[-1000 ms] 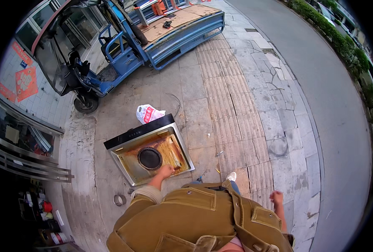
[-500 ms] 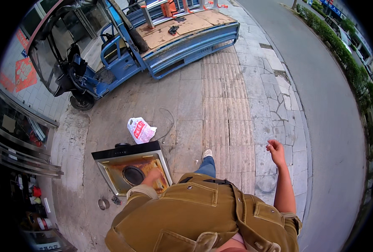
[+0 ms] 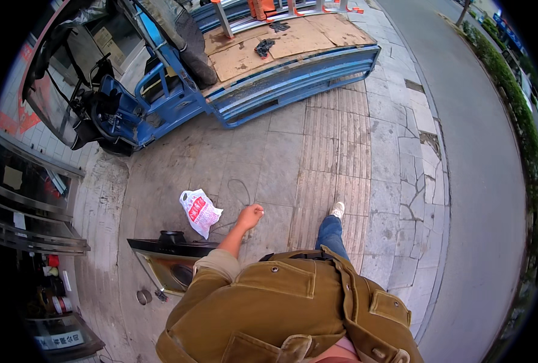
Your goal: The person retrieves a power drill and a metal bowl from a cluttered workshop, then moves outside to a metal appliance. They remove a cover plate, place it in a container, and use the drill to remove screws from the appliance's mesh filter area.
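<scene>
My left hand (image 3: 251,216) is held out ahead of my body, its fingers curled in a loose fist with nothing visible in them. Behind it, a thin dark cord (image 3: 240,181) curves across the paving. Next to the hand lies a white plastic bag (image 3: 200,213) with red print. A range hood (image 3: 154,247) with a black front panel and grease-stained inside rests on the ground at my left, partly covered by my left arm and jacket. Beside it are a metal ring (image 3: 144,296) and a small dark item (image 3: 160,295). My right hand is out of view.
A blue cargo tricycle (image 3: 178,100) stands ahead, its bed (image 3: 299,45) lined with brown board and carrying a ladder (image 3: 275,21) and dark gloves (image 3: 264,48). A shopfront with metal doors (image 3: 39,239) runs along the left. The road (image 3: 475,151) and hedge (image 3: 505,78) lie right.
My left hand has swung forward from over the range hood. My right hand has dropped out of view. The tricycle is nearer, and a foot is farther forward on the ribbed paving.
</scene>
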Demonstrator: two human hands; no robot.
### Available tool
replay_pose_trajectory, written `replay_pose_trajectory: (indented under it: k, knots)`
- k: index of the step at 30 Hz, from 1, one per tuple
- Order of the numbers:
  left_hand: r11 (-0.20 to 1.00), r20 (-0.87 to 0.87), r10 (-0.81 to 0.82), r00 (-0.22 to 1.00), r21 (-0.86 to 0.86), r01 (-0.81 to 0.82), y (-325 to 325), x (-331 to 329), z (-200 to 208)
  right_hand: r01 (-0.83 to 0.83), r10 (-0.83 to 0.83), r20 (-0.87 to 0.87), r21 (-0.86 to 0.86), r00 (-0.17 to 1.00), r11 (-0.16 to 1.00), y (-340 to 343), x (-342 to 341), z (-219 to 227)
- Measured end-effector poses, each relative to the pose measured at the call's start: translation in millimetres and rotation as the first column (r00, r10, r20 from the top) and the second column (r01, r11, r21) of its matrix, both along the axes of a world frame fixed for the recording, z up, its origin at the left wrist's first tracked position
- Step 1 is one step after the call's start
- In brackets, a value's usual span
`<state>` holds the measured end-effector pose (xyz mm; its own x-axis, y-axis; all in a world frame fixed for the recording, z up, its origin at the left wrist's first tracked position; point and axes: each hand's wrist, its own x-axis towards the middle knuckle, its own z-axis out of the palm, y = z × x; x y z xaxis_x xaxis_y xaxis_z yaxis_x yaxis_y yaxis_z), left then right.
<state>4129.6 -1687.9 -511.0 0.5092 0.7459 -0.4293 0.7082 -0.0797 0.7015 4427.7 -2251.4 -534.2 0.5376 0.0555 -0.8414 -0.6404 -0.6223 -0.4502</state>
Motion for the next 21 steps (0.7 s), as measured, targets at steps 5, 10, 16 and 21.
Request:
replay_pose_trajectory:
  k: [5,10,16,21]
  knots:
    - [0.997,-0.109,0.058,0.992,0.051,-0.053,55,54,-28,-0.123,0.12,0.029,0.194,0.992,0.973,142,160,-42]
    - [0.983,-0.237,0.18,0.955,0.071,-0.168,106,96,-12,-0.382,0.346,0.206,0.166,0.915,0.909,321,339,7]
    - [0.957,-0.227,0.286,0.931,0.027,-0.288,184,157,-14,-0.397,0.31,0.318,0.264,0.896,0.879,482,451,44]
    - [0.984,-0.389,0.18,0.904,0.066,-0.167,333,237,-15,-0.422,0.388,0.187,0.198,0.902,0.885,539,448,24]
